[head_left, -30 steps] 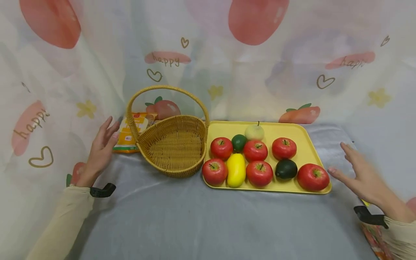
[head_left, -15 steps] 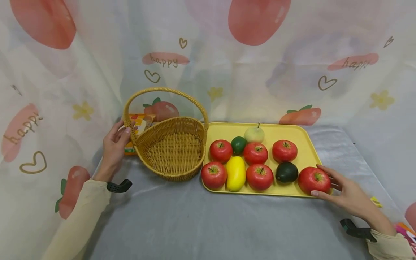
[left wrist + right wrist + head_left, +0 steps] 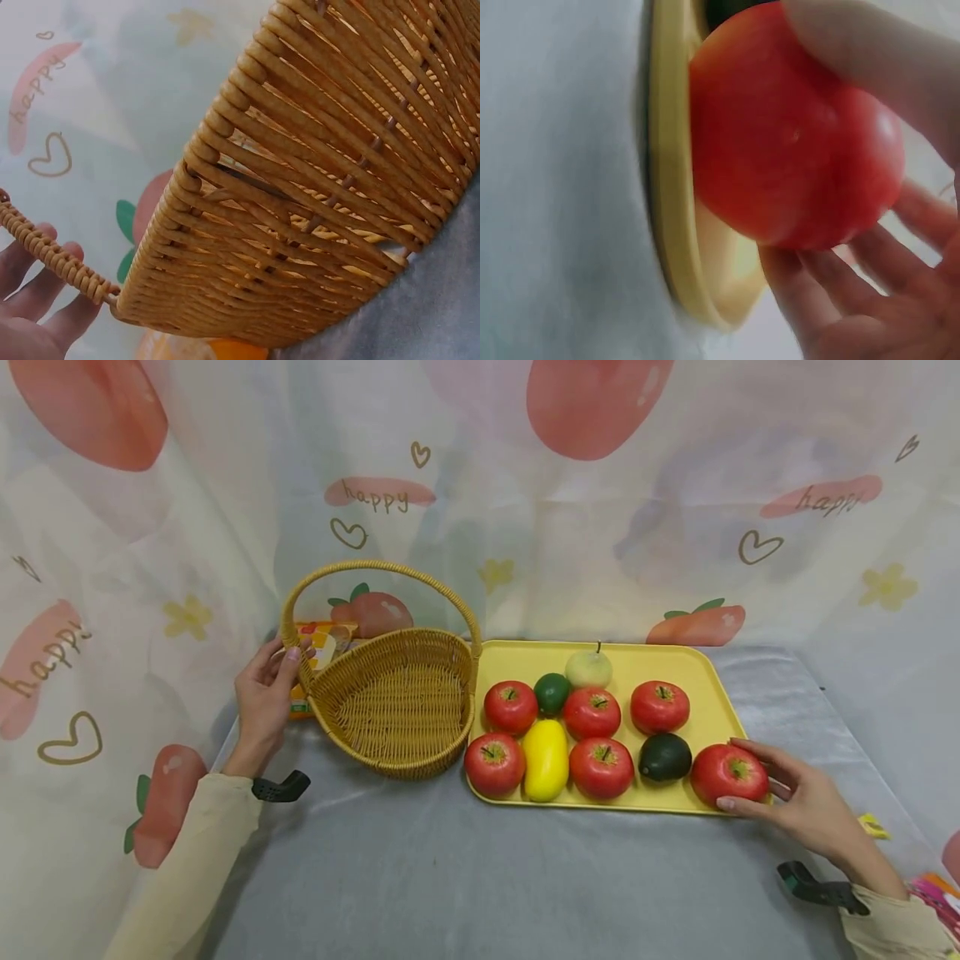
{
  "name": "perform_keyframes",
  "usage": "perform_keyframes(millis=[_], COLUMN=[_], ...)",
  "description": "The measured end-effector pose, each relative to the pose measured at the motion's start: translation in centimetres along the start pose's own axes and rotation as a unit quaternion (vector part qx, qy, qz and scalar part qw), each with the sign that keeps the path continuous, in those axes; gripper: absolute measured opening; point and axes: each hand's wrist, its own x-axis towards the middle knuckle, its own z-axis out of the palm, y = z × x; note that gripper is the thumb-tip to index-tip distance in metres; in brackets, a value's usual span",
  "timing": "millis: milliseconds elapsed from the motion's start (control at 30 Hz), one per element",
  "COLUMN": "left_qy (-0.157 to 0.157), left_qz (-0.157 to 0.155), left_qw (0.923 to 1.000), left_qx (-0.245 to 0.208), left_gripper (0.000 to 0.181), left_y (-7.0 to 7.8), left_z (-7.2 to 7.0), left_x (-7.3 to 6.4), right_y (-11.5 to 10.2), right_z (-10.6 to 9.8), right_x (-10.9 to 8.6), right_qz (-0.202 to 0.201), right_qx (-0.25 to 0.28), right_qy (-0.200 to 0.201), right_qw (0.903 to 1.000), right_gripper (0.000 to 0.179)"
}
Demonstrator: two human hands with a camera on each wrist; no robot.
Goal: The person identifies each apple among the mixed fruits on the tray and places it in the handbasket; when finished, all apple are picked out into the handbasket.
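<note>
My right hand (image 3: 806,806) grips a red apple (image 3: 726,772) at the right front corner of a yellow tray (image 3: 708,710). In the right wrist view, the thumb lies on one side of that apple (image 3: 780,142) and the fingers on the other. My left hand (image 3: 264,697) holds the left side of a wicker basket's handle (image 3: 288,627). In the left wrist view, its fingers (image 3: 37,289) pass behind the handle. The wicker basket (image 3: 397,710) stands left of the tray, with no fruit in it. A dark green avocado (image 3: 664,757) sits beside the gripped apple.
Several more red apples (image 3: 602,767), a yellow mango (image 3: 546,760), a green fruit (image 3: 552,694) and a pale pear (image 3: 588,669) lie on the tray. An orange packet (image 3: 326,639) is behind the basket. A printed curtain (image 3: 600,543) stands behind the grey tablecloth (image 3: 487,877).
My left hand has moved right to the basket handle and taken hold of it. My right hand has moved left and down onto the corner apple and closed around it.
</note>
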Motion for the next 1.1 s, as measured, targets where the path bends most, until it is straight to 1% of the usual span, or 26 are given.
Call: perform_keyframes(millis=[133, 233, 333, 400, 467, 567, 600, 667, 800, 933, 1100], left_qy=[0.001, -0.004, -0.011, -0.011, -0.009, -0.004, -0.003, -0.003, -0.008, -0.009, -0.003], left_qz=[0.005, 0.014, 0.025, 0.029, 0.032, 0.039, 0.041, 0.042, 0.038, 0.038, 0.042], left_qw=[0.9997, 0.9982, 0.9956, 0.9941, 0.9929, 0.9918, 0.9916, 0.9908, 0.9903, 0.9902, 0.9900], left_qx=[0.026, 0.059, 0.090, 0.104, 0.114, 0.121, 0.123, 0.129, 0.133, 0.134, 0.135], left_gripper=[0.036, 0.036, 0.036, 0.036, 0.036, 0.036, 0.036, 0.037, 0.039, 0.037, 0.037], left_y=[0.2, 0.3, 0.4, 0.5, 0.6, 0.7, 0.7, 0.8, 0.9, 0.8, 0.5], left_z=[0.2, 0.2, 0.3, 0.3, 0.4, 0.4, 0.4, 0.3, 0.1, -0.1, 0.0], left_x=[0.1, 0.2, 0.2, 0.2, 0.2, 0.3, 0.4, 0.4, 0.4, 0.5, 0.6], right_y=[-0.5, -1.0, -1.8, -2.6, -3.5, -5.3, -5.9, -7.1, -9.4, -11.8, -14.7], right_z=[-0.1, -0.3, -0.5, -0.7, -0.9, -0.9, -0.8, -0.4, 0.4, 1.5, 3.3], right_x=[-0.1, -0.1, 0.1, 0.3, 0.6, 1.2, 1.4, 1.9, 3.3, 4.7, 6.3], right_qz=[-0.010, -0.011, -0.013, -0.014, -0.013, -0.013, -0.014, -0.022, -0.059, -0.087, -0.100], right_qx=[0.038, 0.073, 0.136, 0.151, 0.150, 0.121, 0.130, 0.154, 0.197, 0.210, 0.237], right_qy=[0.021, 0.036, 0.050, 0.055, 0.051, 0.041, 0.037, 0.024, 0.005, -0.020, -0.053], right_qw=[0.9990, 0.9966, 0.9894, 0.9869, 0.9873, 0.9918, 0.9908, 0.9875, 0.9787, 0.9736, 0.9649], right_gripper=[0.079, 0.074, 0.075, 0.076, 0.078, 0.078, 0.079, 0.079, 0.078, 0.077, 0.079])
